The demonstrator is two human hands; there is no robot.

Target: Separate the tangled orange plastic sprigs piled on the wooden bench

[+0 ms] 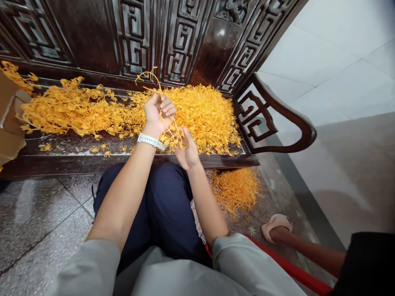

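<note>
My left hand (159,113), with a pale watch (151,141) on its wrist, is closed round a thin orange plastic sprue (150,74). The sprue's bare curved end sticks up above the fingers. Its lower part hangs toward my right hand (187,153), with small hand-shaped orange pieces (175,139) on it. My right thumb points up and the fingers curl around those pieces, partly hidden. Just behind both hands, a large heap of loose orange pieces (203,119) lies on the bench.
Unseparated orange sprues (74,109) are piled on the left of the dark carved wooden bench (77,164), beside a cardboard box (10,115). Bare orange stems (237,191) lie on the floor below. The bench armrest (286,123) stands at right, near another person's sandalled foot (277,226).
</note>
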